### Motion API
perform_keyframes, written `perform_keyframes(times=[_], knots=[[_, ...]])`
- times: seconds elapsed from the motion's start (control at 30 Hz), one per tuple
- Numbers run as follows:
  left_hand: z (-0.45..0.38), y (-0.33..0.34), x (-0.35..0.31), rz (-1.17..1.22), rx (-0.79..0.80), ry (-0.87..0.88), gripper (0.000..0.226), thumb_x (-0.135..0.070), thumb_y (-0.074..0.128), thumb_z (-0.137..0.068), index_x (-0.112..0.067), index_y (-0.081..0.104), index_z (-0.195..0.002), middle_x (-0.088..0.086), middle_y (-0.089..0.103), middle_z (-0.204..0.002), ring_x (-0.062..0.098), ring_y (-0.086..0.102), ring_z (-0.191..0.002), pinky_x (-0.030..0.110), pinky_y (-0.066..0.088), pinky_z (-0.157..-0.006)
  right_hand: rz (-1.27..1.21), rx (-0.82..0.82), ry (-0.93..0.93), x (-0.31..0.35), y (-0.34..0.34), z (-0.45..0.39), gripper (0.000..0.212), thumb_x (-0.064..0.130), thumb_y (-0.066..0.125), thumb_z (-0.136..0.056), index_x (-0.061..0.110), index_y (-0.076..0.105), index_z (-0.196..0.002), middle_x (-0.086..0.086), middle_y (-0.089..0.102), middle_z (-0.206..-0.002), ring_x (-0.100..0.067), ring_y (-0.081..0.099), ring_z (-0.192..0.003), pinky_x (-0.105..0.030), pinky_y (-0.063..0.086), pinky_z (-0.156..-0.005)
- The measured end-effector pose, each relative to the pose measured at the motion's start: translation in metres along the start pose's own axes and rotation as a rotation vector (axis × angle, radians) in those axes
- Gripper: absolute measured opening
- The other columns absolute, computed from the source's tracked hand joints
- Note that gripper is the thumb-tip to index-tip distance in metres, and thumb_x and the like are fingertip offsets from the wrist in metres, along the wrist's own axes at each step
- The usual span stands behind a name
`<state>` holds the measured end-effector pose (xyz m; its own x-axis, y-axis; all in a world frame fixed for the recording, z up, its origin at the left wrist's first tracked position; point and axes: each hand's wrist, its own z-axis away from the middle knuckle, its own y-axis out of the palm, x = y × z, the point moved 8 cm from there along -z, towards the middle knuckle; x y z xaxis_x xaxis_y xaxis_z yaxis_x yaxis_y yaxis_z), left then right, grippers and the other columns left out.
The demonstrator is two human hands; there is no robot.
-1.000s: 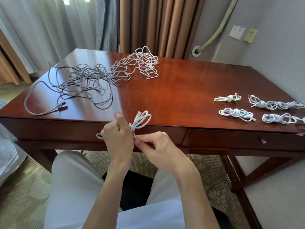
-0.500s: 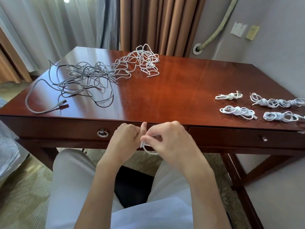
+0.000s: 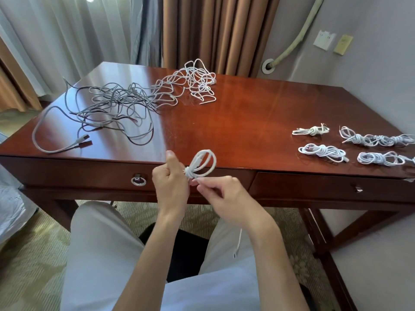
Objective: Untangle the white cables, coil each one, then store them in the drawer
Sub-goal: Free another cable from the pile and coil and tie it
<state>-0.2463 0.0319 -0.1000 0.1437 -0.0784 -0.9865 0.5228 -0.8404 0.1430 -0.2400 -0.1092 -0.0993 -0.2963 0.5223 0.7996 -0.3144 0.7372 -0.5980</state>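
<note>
Right now I see a small white cable (image 3: 202,163) held in the air just in front of the desk's near edge, its loops fanning up and to the right from a tight wrapped waist. My left hand (image 3: 171,182) is curled into a fist around the lower part of that bundle, thumb pointing up beside the loops. My right hand (image 3: 224,195) sits just to the right, thumb and forefinger pinched together on the cable just below the wrapped waist; a loose tail (image 3: 238,243) of white cable hangs down below that hand, over my lap, ending in a small plug. Beyond the hands lies the polished red-brown desk (image 3: 247,122). On its right side, well apart from my hands, four coiled white bundles (image 3: 322,151) lie in two rows, one of them long and reaching the picture's right edge. At the far left and centre of the desk sprawls a big tangle of grey cables (image 3: 112,104), touching a smaller tangle of white cables (image 3: 197,81) towards the back. Under the desktop are two closed drawers: the left drawer (image 3: 89,173) with a ring pull (image 3: 138,180), the right drawer (image 3: 325,187) with a small knob. Below, my light trousers (image 3: 101,254) fill the foreground, with patterned carpet (image 3: 29,254) on the floor and curtains (image 3: 112,30) behind the desk.
</note>
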Motion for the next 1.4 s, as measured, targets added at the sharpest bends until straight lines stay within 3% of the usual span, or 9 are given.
perform_keyframes(times=[0.17,0.23,0.37,0.63,0.77,0.9,1.03,1.17,1.4], knots=[[-0.004,-0.022,-0.023,-0.525,-0.175,0.329,0.066,-0.026,0.037,-0.106,-0.020,0.021,-0.043,-0.003,0.028,-0.035,0.021,0.029,-0.038,0.041,0.030,-0.054,0.295,0.106,-0.042,0.026,0.016,0.004,0.033,0.034,0.054,-0.102,0.021,0.060,-0.072,0.003,0.046,-0.059,-0.012,0.036,-0.057,-0.035,0.036,-0.063],[-0.007,-0.017,-0.024,-0.670,-0.104,0.388,0.064,-0.027,0.038,-0.106,-0.022,0.021,-0.044,0.008,0.038,-0.039,0.030,0.033,-0.044,0.042,0.032,-0.056,0.350,0.102,-0.067,0.038,0.011,0.007,0.044,0.034,0.056,-0.102,0.022,0.048,-0.060,0.004,0.036,-0.055,-0.011,0.031,-0.054,-0.033,0.029,-0.064],[-0.008,0.003,-0.020,-0.873,0.201,0.453,0.068,-0.034,0.044,-0.105,-0.020,0.027,-0.040,0.002,0.035,-0.041,0.035,0.043,-0.047,0.039,0.031,-0.054,0.305,-0.019,-0.116,0.046,-0.011,0.011,0.031,0.046,0.065,-0.095,0.026,0.070,-0.071,0.011,0.052,-0.055,-0.011,0.041,-0.056,-0.036,0.043,-0.062],[0.019,0.030,-0.010,-0.214,0.754,0.181,0.064,-0.037,0.043,-0.106,-0.014,0.034,-0.047,-0.003,0.028,-0.043,0.013,0.021,-0.041,0.025,0.018,-0.043,-0.318,-0.104,-0.046,0.025,-0.039,0.015,0.021,0.036,0.083,-0.080,0.016,0.079,-0.079,-0.012,0.073,-0.073,-0.018,0.063,-0.066,-0.038,0.053,-0.066],[0.017,0.027,-0.018,0.133,0.626,0.058,0.066,-0.036,0.045,-0.105,-0.014,0.041,-0.043,-0.003,0.032,-0.036,0.010,0.026,-0.029,0.016,0.021,-0.037,-0.446,-0.067,-0.027,0.010,-0.031,0.016,0.010,0.018,0.072,-0.092,0.015,0.082,-0.093,-0.001,0.079,-0.086,-0.012,0.071,-0.081,-0.031,0.055,-0.072],[0.002,0.009,-0.004,0.197,0.175,-0.090,0.066,-0.033,0.038,-0.109,-0.006,0.038,-0.049,0.000,0.031,-0.036,0.011,0.026,-0.028,0.017,0.022,-0.036,-0.239,0.005,-0.001,0.007,-0.010,0.011,0.019,0.026,0.067,-0.099,0.022,0.080,-0.112,0.015,0.077,-0.103,-0.002,0.070,-0.104,-0.034,0.056,-0.095],[-0.004,-0.016,-0.007,-0.126,-0.087,0.133,0.070,-0.041,0.038,-0.103,-0.002,0.027,-0.046,0.003,0.029,-0.040,0.020,0.027,-0.040,0.041,0.025,-0.044,0.015,0.116,-0.004,0.022,-0.003,0.016,0.021,0.028,0.061,-0.102,0.023,0.080,-0.108,0.015,0.058,-0.057,-0.001,0.047,-0.052,-0.019,0.039,-0.060],[-0.001,-0.007,-0.030,-0.506,-0.004,0.369,0.068,-0.022,0.045,-0.106,-0.018,0.020,-0.042,-0.009,0.022,-0.034,0.018,0.024,-0.036,0.038,0.024,-0.051,0.247,-0.003,-0.038,0.035,-0.026,0.022,0.020,0.035,0.064,-0.097,0.024,0.079,-0.089,0.003,0.057,-0.056,-0.009,0.045,-0.053,-0.029,0.036,-0.058],[0.001,0.008,-0.019,-0.897,0.142,0.279,0.059,-0.035,0.045,-0.102,-0.013,0.046,-0.048,0.011,0.051,-0.057,0.044,0.057,-0.066,0.042,0.041,-0.061,0.273,0.094,-0.090,0.045,-0.018,0.028,0.023,0.035,0.064,-0.096,0.022,0.077,-0.083,-0.002,0.055,-0.057,-0.010,0.043,-0.054,-0.032,0.036,-0.054]])
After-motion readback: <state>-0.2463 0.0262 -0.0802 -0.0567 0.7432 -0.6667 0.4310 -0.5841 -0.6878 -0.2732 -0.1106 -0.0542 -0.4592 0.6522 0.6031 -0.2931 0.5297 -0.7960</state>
